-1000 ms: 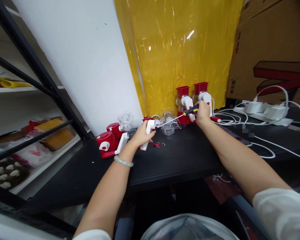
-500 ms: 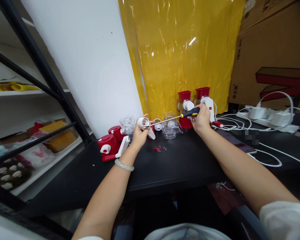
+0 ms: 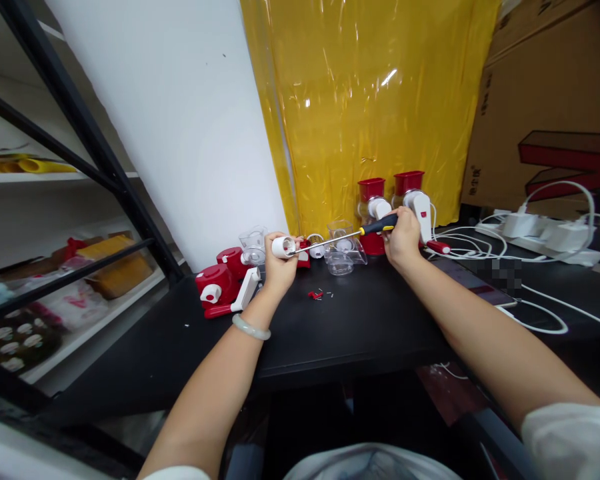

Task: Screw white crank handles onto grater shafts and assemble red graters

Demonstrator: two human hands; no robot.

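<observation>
My left hand [image 3: 280, 275] is closed around a hollow white plastic part [image 3: 281, 247], its round opening turned to the right. In my right hand [image 3: 404, 240] is a screwdriver [image 3: 377, 225] with a black and yellow handle. Its long shaft runs leftward, and the tip reaches the rim of the white part; whether it touches is too small to tell. Below, on the black table [image 3: 350, 333], lie small red pieces [image 3: 315, 294] and a few tiny screws [image 3: 330, 294]. Clear plastic housings [image 3: 343, 257] stand behind them.
Red crank-handled units [image 3: 219, 288] sit at the left. Two red and white assembled machines [image 3: 371, 190] stand at the back by the yellow sheet. White cables and a power strip [image 3: 570, 243] lie at the right, near a tablet [image 3: 473, 283]. A black-framed shelf [image 3: 80, 137] borders the left.
My left hand has turned the white part, so its lower white arm no longer shows beside the fingers. The screwdriver stays at its rim, and the view has shifted slightly.
</observation>
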